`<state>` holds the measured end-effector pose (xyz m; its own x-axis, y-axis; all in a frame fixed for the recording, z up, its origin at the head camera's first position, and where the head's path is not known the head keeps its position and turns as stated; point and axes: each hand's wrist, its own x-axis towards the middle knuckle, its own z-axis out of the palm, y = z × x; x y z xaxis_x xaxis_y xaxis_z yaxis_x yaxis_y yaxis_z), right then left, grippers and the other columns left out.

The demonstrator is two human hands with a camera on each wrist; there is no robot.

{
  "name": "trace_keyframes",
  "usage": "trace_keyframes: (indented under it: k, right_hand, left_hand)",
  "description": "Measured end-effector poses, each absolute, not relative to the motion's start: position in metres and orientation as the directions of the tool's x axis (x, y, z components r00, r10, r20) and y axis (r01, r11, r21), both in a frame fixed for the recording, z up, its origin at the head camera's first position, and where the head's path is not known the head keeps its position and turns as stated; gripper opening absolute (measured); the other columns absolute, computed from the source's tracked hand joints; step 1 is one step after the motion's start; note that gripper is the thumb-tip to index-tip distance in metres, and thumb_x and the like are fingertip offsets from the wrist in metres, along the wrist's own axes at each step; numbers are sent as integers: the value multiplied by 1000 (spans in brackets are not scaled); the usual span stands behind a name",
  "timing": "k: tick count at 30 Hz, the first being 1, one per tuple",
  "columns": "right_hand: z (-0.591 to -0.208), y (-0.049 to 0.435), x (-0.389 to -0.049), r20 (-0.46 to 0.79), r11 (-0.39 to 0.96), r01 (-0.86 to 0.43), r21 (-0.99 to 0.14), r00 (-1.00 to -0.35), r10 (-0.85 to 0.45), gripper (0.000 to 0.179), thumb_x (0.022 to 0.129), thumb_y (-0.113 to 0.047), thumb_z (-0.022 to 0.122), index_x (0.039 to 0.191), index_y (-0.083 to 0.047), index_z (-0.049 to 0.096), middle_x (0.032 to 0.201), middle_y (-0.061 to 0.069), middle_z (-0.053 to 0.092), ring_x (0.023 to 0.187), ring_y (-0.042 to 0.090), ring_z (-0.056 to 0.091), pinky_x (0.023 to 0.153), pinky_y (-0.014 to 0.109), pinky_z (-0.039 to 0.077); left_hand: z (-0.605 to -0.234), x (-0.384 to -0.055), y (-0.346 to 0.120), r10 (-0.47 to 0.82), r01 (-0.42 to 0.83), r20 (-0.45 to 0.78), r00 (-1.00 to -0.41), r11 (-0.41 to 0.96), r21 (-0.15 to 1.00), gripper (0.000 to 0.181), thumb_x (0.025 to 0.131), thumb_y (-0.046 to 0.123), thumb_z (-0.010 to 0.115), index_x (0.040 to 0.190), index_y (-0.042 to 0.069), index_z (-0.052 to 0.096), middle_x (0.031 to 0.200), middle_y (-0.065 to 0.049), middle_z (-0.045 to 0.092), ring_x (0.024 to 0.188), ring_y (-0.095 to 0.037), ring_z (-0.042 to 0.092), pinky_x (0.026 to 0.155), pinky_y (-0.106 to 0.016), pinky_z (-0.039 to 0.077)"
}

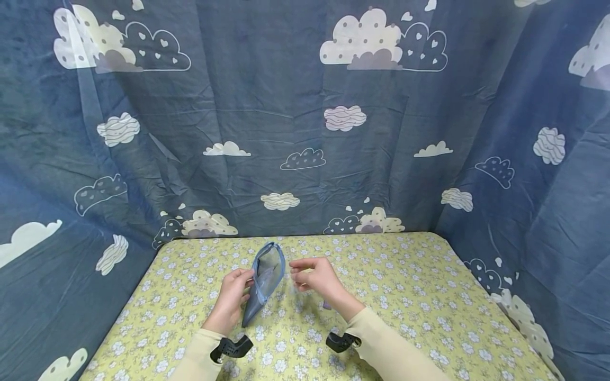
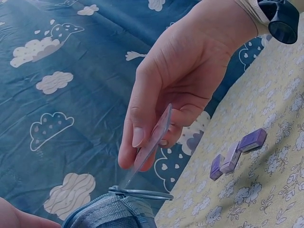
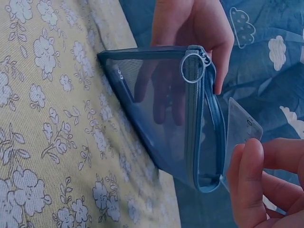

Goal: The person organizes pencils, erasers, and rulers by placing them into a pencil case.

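My left hand (image 1: pixel 232 296) grips a blue zip pouch (image 1: pixel 269 272) by its side, the thumb near the rim. The pouch is see-through, with a zipped edge and a ring pull; its mouth gapes toward my right hand (image 1: pixel 316 278). In the right wrist view, left fingers show through the pouch's wall (image 3: pixel 161 137). Between thumb and fingers my right hand pinches a thin flat clear plastic piece (image 3: pixel 240 124) with dark printed marks and a pointed corner. Its lower end is right at the pouch's mouth in the left wrist view.
Three small purple blocks (image 2: pixel 251 140) lie on the flowered yellow tablecloth (image 1: pixel 405 296), near my right forearm. A dark blue cloud-print curtain (image 1: pixel 305 106) hangs behind the table and along both sides. Black wrist cameras (image 1: pixel 232 347) are strapped to both wrists.
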<state>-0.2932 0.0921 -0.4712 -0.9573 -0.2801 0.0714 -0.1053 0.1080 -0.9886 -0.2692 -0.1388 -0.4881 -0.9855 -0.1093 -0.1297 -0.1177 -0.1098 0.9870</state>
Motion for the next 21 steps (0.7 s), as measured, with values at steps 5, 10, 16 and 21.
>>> trace_keyframes:
  k: [5,10,16,21]
  right_hand:
    - [-473,89,-296,62,93,-92,-991,-956,-286,40,88,2,70,128,6,64,107,23,68,78,30,71,68,36,59]
    - [-472,85,-296,51,94,-81,-992,-957,-285,40,88,4,69,128,6,64,107,23,67,83,39,70,68,36,59]
    - [-470,81,-295,41,102,-74,-992,-956,-289,38,88,2,70,126,4,66,106,20,67,89,45,69,69,36,59]
    - [-468,79,-296,37,124,-77,-989,-955,-293,35,89,0,70,125,3,67,107,19,68,85,37,71,72,40,59]
  left_hand:
    - [-488,-269,-138,-105,-120,-131,-986,-105,987,24,102,21,59,101,-3,58,108,-15,59,102,-31,54,92,-50,38]
    - [-487,-269,-138,-104,-133,-145,-984,-113,985,23,102,22,60,100,-1,58,108,-15,59,102,-30,54,91,-49,38]
    - [-489,-270,-137,-110,-133,-147,-983,-121,984,22,101,20,59,100,-2,58,108,-16,59,101,-30,54,88,-47,38]
    - [-490,-270,-137,-112,-125,-138,-984,-117,985,23,101,20,59,99,-2,58,109,-16,58,100,-30,54,88,-47,38]
